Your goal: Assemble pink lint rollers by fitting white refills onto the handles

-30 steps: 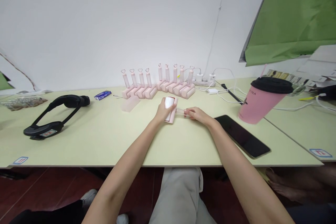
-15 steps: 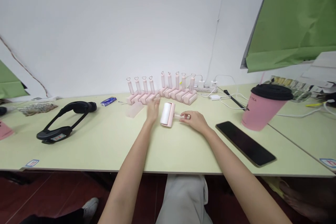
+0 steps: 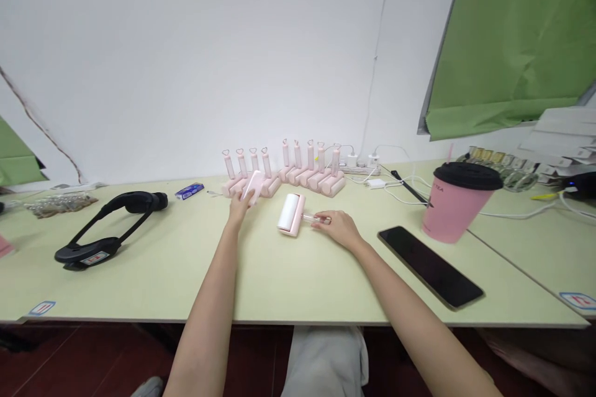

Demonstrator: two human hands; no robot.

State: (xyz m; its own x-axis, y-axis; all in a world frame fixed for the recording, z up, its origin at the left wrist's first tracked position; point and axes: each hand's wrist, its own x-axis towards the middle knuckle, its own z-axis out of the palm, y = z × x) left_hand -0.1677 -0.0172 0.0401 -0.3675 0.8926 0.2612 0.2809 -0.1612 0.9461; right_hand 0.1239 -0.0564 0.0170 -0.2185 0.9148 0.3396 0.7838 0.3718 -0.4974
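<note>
My right hand [image 3: 339, 229] is closed round the clear handle of a lint roller [image 3: 292, 215], whose white roll and pink frame rest on or just above the table. To its left, my left hand [image 3: 241, 206] grips a translucent pale pink lint roller cover [image 3: 254, 186], tilted up from the table. Behind both hands stand several more pink lint rollers [image 3: 326, 182] in two groups, their handles upright with heart-shaped loops on top. The cover hides part of the left group.
Black headgear [image 3: 114, 231] and a blue packet [image 3: 189, 191] lie on the left. At right are a phone [image 3: 431, 267], a pink cup with black lid [image 3: 460, 205] and white cables [image 3: 400, 195]. The table's front edge [image 3: 298, 322] runs close to me.
My left hand has moved left and taken hold of the cover, which lay flat on the table, and raised it. My right hand still holds the lint roller. The view has shifted slightly.
</note>
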